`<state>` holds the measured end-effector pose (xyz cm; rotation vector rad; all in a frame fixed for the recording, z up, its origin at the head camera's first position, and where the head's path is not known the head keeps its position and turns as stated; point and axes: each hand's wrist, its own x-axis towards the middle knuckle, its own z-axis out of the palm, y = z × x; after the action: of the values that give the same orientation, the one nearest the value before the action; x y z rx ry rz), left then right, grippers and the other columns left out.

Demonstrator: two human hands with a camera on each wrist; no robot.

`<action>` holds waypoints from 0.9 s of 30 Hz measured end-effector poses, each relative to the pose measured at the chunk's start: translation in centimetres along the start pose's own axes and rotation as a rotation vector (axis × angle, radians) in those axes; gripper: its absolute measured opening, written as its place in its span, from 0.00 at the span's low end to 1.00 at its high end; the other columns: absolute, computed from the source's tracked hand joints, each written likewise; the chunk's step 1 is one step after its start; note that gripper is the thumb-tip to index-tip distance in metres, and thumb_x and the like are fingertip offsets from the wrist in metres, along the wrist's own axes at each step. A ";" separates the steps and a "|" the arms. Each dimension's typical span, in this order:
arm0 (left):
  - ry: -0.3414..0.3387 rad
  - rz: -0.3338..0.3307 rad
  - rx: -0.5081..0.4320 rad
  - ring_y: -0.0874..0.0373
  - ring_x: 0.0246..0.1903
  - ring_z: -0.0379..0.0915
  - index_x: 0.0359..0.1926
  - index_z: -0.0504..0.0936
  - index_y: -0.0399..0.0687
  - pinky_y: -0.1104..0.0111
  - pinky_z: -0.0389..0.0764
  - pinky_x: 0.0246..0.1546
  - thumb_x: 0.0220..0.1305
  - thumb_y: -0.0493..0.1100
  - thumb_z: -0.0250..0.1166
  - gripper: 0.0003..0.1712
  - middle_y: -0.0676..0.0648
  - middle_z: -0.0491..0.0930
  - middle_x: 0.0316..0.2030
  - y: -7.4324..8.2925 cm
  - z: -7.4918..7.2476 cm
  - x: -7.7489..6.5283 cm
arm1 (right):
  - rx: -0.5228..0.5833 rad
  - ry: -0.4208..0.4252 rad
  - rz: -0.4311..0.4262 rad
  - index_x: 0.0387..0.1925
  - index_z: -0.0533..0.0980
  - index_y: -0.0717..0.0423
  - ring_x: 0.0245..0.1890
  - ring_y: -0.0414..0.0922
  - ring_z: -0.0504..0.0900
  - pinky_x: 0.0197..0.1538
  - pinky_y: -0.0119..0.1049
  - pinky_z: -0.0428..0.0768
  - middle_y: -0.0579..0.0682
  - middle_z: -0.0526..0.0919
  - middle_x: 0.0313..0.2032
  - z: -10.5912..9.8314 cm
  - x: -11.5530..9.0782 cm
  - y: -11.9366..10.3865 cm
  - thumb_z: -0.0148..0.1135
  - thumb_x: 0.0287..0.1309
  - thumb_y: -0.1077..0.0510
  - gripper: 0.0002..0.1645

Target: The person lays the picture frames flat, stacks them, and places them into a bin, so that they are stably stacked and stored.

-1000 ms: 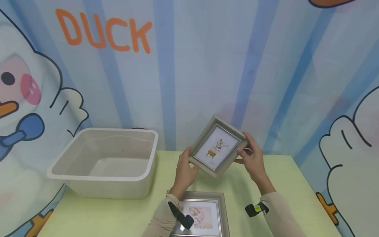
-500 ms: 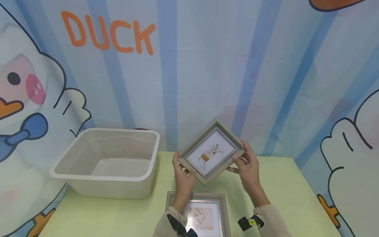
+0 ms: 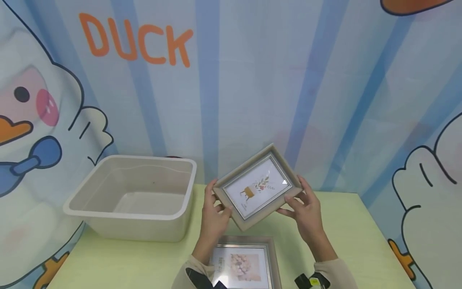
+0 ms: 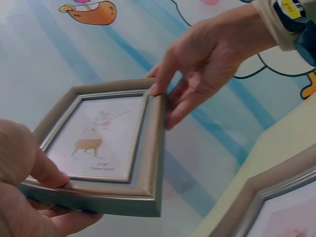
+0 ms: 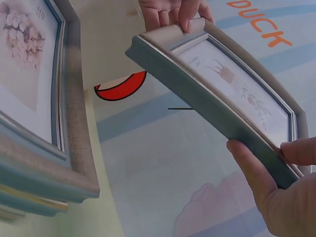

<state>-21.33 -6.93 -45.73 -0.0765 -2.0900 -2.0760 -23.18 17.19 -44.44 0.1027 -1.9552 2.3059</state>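
A small picture frame, beige-grey with a silver inner edge and a print of a plant in an orange pot on legs, is held tilted above the table. My left hand grips its left corner, thumb on the front and fingers behind, as the left wrist view also shows. At the opposite right corner my right hand pinches the border between thumb and fingers. Below them a larger picture frame with a pink flower print lies on the table, partly covered by my left forearm. In the right wrist view, more frame edges show beneath it.
An off-white plastic tub stands on the left of the pale yellow table, with nothing visible inside. A blue striped curtain with cartoon ducks and lettering hangs behind and at both sides.
The small picture frame has come slightly lower and turned clockwise, its long side now nearer level. My left hand has shifted left along with its corner; both hands keep their hold.
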 end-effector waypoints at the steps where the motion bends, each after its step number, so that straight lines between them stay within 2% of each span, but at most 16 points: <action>1: -0.014 -0.001 0.000 0.39 0.47 0.82 0.77 0.51 0.63 0.63 0.86 0.36 0.59 0.19 0.55 0.52 0.31 0.72 0.59 0.1 -0.4 0.1 | -0.007 -0.006 -0.001 0.77 0.56 0.49 0.44 0.41 0.87 0.44 0.44 0.89 0.56 0.71 0.56 0.0 -0.1 0.0 0.55 0.65 0.73 0.42; 4: -0.052 0.006 0.020 0.41 0.44 0.83 0.76 0.53 0.62 0.66 0.85 0.33 0.56 0.19 0.55 0.52 0.31 0.73 0.56 0.5 -1.7 0.3 | -0.061 -0.012 -0.008 0.74 0.61 0.55 0.41 0.39 0.87 0.44 0.41 0.89 0.60 0.72 0.56 0.1 -0.3 -0.1 0.57 0.64 0.72 0.39; 7: -0.089 0.040 0.060 0.42 0.41 0.84 0.75 0.55 0.59 0.67 0.84 0.32 0.55 0.18 0.55 0.52 0.30 0.74 0.52 0.7 -3.0 0.3 | -0.190 -0.015 -0.016 0.70 0.66 0.62 0.38 0.36 0.87 0.43 0.37 0.89 0.60 0.76 0.50 -0.2 -0.5 0.1 0.61 0.63 0.70 0.33; 11: -0.123 0.073 0.104 0.44 0.37 0.84 0.74 0.57 0.57 0.68 0.84 0.30 0.54 0.18 0.57 0.51 0.30 0.76 0.48 1.1 -4.1 0.1 | -0.355 -0.022 -0.011 0.65 0.70 0.65 0.37 0.33 0.86 0.44 0.33 0.88 0.58 0.78 0.40 -0.5 -0.8 0.7 0.64 0.62 0.66 0.30; 16: -0.143 0.069 0.138 0.45 0.36 0.84 0.74 0.59 0.55 0.68 0.84 0.30 0.53 0.17 0.58 0.50 0.30 0.77 0.47 1.3 -4.6 -0.2 | -0.448 -0.024 -0.026 0.61 0.74 0.64 0.35 0.34 0.84 0.40 0.32 0.87 0.60 0.80 0.38 -0.3 -1.3 1.3 0.67 0.60 0.64 0.27; 19: -0.162 0.082 0.165 0.45 0.38 0.84 0.73 0.60 0.57 0.67 0.86 0.31 0.54 0.17 0.58 0.50 0.31 0.76 0.48 1.4 -4.7 -0.5 | -0.566 0.006 -0.097 0.56 0.78 0.62 0.31 0.36 0.83 0.35 0.30 0.83 0.59 0.84 0.35 0.0 -1.4 1.1 0.70 0.58 0.61 0.24; 23: -0.180 0.097 0.222 0.47 0.38 0.83 0.72 0.62 0.61 0.69 0.87 0.31 0.54 0.16 0.59 0.51 0.34 0.77 0.48 1.8 -4.5 -0.8 | -0.715 0.063 -0.172 0.50 0.81 0.62 0.30 0.40 0.83 0.34 0.30 0.80 0.57 0.87 0.33 0.4 -1.4 0.4 0.71 0.57 0.58 0.20; 27: -0.174 0.101 0.260 0.47 0.38 0.83 0.71 0.63 0.63 0.71 0.86 0.29 0.53 0.16 0.59 0.51 0.36 0.77 0.47 2.0 -4.4 -1.2 | -0.765 0.061 -0.127 0.48 0.80 0.62 0.31 0.42 0.83 0.36 0.32 0.80 0.56 0.87 0.32 0.5 -1.5 0.2 0.71 0.58 0.56 0.19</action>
<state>-19.36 -11.12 -43.92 -0.3279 -2.3847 -1.7819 -21.72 16.61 -44.76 0.0777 -2.5438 1.3373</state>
